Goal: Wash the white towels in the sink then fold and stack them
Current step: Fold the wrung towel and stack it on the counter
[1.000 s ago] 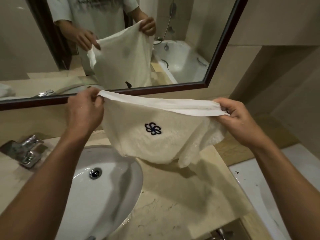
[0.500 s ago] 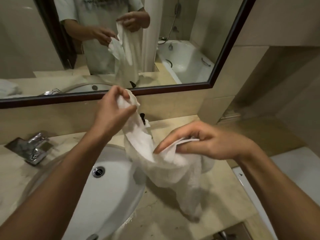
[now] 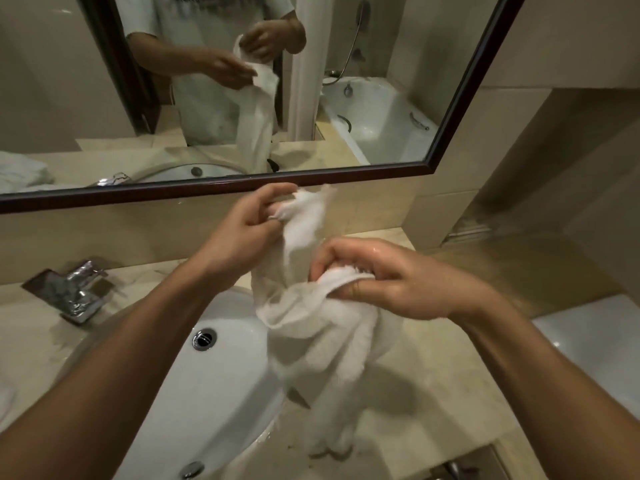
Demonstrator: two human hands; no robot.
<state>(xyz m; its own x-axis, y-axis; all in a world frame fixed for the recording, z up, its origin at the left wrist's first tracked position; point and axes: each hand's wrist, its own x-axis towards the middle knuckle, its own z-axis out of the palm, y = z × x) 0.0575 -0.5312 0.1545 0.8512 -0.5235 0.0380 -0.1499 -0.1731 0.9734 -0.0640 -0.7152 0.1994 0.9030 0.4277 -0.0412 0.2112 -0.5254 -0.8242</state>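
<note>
Head cam: my left hand (image 3: 239, 233) pinches the towel (image 3: 322, 327) top, right hand (image 3: 384, 282) grips lower so it hangs over the counter (image 3: 433, 393) by the sink (image 3: 207, 393), probably for folding.

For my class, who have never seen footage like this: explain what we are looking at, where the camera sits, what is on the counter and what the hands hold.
There is no machine here: a person wears a camera on the head, looking down at their own two hands. The left hand pinches the top of a white towel, and the right hand grips it lower down; the rest hangs over the stone counter. Beside it are a white sink and a metal tap. The mirror above reflects the person and a bathtub.
</note>
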